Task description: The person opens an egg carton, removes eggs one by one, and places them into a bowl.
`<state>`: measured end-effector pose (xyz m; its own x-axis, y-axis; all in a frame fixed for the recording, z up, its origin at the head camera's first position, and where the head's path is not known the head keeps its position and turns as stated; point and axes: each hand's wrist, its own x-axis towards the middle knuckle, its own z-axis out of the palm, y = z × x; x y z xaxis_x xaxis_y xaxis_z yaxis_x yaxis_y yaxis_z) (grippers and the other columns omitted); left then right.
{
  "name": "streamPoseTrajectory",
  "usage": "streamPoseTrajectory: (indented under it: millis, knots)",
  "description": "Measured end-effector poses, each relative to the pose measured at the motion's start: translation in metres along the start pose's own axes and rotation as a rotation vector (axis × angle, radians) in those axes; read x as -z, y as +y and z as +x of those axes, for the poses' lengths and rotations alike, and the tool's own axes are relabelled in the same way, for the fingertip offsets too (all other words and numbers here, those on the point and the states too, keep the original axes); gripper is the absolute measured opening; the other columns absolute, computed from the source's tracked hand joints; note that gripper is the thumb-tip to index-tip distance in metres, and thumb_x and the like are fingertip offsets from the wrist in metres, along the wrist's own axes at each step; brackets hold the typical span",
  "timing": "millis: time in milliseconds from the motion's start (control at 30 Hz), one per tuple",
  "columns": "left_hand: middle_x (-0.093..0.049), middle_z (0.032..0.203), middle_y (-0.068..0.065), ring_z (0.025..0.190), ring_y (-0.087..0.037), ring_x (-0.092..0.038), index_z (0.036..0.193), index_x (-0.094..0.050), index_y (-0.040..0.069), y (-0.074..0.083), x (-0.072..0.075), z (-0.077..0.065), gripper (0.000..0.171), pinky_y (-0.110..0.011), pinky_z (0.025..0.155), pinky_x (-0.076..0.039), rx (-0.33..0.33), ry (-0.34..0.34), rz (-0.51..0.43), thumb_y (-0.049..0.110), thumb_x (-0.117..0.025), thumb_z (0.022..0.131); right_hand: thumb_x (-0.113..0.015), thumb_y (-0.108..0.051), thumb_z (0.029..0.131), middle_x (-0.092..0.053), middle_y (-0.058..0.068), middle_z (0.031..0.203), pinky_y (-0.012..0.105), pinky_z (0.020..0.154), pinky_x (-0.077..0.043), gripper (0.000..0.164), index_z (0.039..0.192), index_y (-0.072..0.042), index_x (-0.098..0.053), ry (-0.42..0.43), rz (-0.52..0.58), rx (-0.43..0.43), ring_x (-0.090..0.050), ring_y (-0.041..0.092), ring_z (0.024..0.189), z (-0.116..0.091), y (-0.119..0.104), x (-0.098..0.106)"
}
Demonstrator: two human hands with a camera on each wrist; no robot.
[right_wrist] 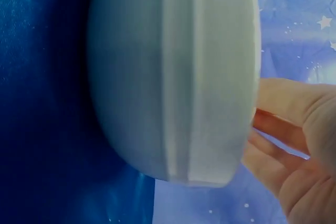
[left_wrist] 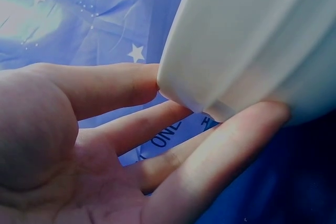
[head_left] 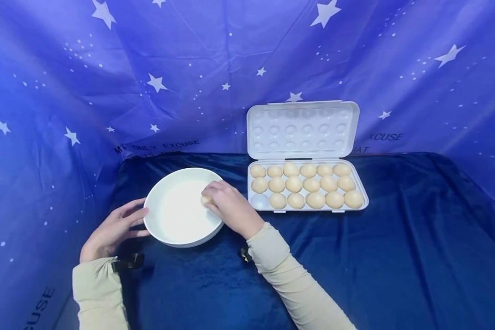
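From the head view I see bright light; inside the bowl (head_left: pixel 175 208) it is so strong that the white loses its detail. In the left wrist view, a glare sits on the backdrop (left_wrist: pixel 97 22), and shadow covers part of my left grip (left_wrist: pixel 100 166). Both wrist views are softer and darker.

creased blue-violet backdrop (head_left: pixel 264 32), white stars (head_left: pixel 156 83), black lettering (head_left: pixel 181 145); wrinkled dark blue cloth (head_left: pixel 396 256) below.

Beige egg (head_left: pixel 205 200), mostly hidden, seemingly within the upright white bowl (head_left: pixel 175 211).
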<state>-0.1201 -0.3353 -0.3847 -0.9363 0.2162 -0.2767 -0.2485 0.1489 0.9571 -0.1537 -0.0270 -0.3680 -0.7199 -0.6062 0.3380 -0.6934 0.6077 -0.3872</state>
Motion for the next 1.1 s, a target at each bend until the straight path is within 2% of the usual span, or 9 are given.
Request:
streamPoseTrajectory:
  millis: [200,333,500,767,967,1100]
  knots:
    - [-0.066,0.106,0.016,0.097,-0.003,-0.068,0.152,-0.021,-0.008,-0.002,-0.004,-0.001,0.064,-0.034,0.08,-0.06,0.023,0.009,0.006,0.022,-0.052,0.105,-0.066,-0.012,0.096,-0.069,0.003,0.107,0.028,0.09,-0.053,0.012,0.106,-0.009,-0.073,-0.057,-0.068,-0.006,-0.062,0.017,0.102,0.0,0.003,-0.01]
    - [-0.066,0.107,0.017,0.097,-0.004,-0.068,0.151,-0.024,-0.006,-0.003,-0.004,-0.004,0.061,-0.034,0.08,-0.06,0.021,0.014,0.002,0.022,-0.053,0.104,-0.067,-0.011,0.095,-0.07,0.001,0.106,0.028,0.088,-0.054,0.012,0.105,-0.01,-0.073,-0.067,-0.064,-0.002,-0.063,0.016,0.101,-0.002,0.006,-0.015]
    - [-0.066,0.106,0.017,0.097,-0.003,-0.068,0.15,-0.025,-0.006,-0.003,-0.004,-0.004,0.06,-0.033,0.08,-0.06,0.016,0.013,0.001,0.022,-0.053,0.105,-0.066,-0.01,0.095,-0.072,0.0,0.105,0.028,0.09,-0.053,0.01,0.101,-0.011,-0.074,-0.08,-0.039,0.003,-0.064,0.016,0.102,-0.002,0.009,-0.016]
    - [-0.065,0.105,0.017,0.095,-0.002,-0.067,0.152,-0.02,-0.007,0.001,-0.004,-0.002,0.064,-0.032,0.079,-0.06,0.021,0.026,0.021,0.023,-0.052,0.105,-0.067,-0.006,0.093,-0.073,0.002,0.109,0.03,0.093,-0.053,0.015,0.106,-0.009,-0.075,-0.138,-0.042,-0.032,-0.064,0.019,0.105,0.002,0.007,-0.015]
    - [-0.064,0.106,0.017,0.096,-0.002,-0.067,0.152,-0.019,-0.007,0.001,-0.003,-0.001,0.064,-0.033,0.08,-0.06,0.021,0.025,0.033,0.022,-0.05,0.106,-0.062,-0.004,0.093,-0.073,-0.001,0.099,0.029,0.082,-0.053,0.014,0.094,-0.01,-0.074,-0.139,-0.073,-0.014,-0.062,0.017,0.092,0.004,0.008,-0.016]
    - [-0.064,0.106,0.017,0.095,-0.003,-0.067,0.152,-0.02,-0.007,0.002,-0.004,0.0,0.063,-0.033,0.08,-0.06,0.025,0.029,0.041,0.023,-0.051,0.105,-0.062,-0.006,0.094,-0.072,-0.002,0.098,0.028,0.081,-0.052,0.013,0.089,-0.012,-0.073,-0.131,-0.08,0.007,-0.061,0.016,0.091,0.004,0.01,-0.017]
